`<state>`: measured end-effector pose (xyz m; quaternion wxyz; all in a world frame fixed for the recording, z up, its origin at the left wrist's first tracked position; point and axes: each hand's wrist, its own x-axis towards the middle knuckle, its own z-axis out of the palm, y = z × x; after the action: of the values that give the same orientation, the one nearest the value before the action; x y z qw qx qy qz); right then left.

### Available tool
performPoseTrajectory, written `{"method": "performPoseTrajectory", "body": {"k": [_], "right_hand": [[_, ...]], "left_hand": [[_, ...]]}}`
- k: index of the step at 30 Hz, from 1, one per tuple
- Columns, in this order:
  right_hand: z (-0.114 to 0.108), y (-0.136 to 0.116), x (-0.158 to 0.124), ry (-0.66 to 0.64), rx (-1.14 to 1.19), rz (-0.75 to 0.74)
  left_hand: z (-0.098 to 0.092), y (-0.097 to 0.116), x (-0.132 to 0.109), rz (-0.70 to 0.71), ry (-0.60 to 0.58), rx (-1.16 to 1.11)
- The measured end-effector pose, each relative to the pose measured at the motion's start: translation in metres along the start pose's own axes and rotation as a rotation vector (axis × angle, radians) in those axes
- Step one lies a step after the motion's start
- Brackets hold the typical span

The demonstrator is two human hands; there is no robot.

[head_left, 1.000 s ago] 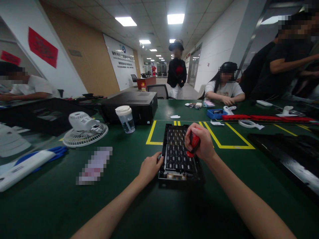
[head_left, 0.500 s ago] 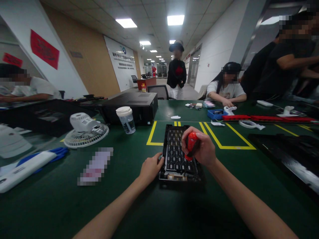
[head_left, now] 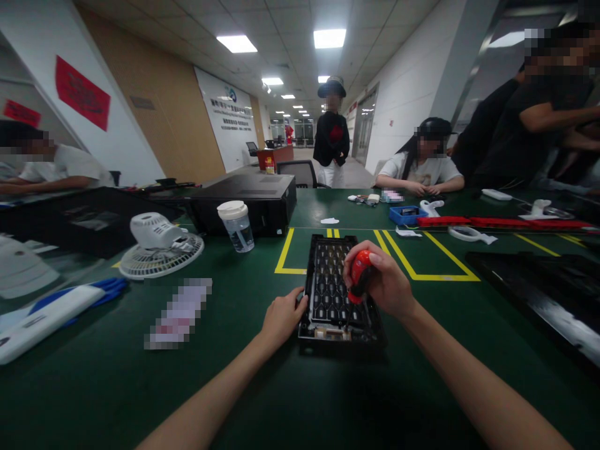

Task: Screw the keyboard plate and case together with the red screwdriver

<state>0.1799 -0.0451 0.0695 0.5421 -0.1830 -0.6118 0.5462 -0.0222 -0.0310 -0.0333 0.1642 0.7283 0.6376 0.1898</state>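
A black rectangular plastic housing with rows of rounded cells lies on the green table in front of me. Along its near end runs a small pale strip of parts. My left hand grips the housing's left edge, thumb on top and fingers against its side. In my right hand is a red and black screwdriver, fingers wrapped round its handle. Its shaft points down at the near end of the housing, right of the pale strip; the tip is too small to make out.
To the left are a white fan, a lidded cup, a blurred-out flat item and blue gloves. A black box stands behind. A blue tray, tape roll and dark panel lie right. People sit and stand around.
My right hand has shifted slightly right and tilted the screwdriver handle a little. My left hand and the housing stay put. The seated person across the table has lowered and drawn in their arms.
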Motion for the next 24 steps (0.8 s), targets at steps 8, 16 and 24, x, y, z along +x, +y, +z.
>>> {"method": "performPoseTrajectory", "body": {"k": [8, 16, 24], "right_hand": [[-0.0050, 0.0019, 0.0011, -0.007, -0.012, -0.008], [-0.0059, 0.0004, 0.0003, -0.018, -0.116, -0.005], [-0.0048, 0.0016, 0.0025, 0.005, -0.163, -0.022]], "left_hand": [[0.0054, -0.0055, 0.0025, 0.021, 0.023, 0.018], [0.0031, -0.0022, 0.0013, 0.008, 0.002, -0.005], [-0.0005, 0.0008, 0.0001, -0.010, -0.004, 0.012]]}}
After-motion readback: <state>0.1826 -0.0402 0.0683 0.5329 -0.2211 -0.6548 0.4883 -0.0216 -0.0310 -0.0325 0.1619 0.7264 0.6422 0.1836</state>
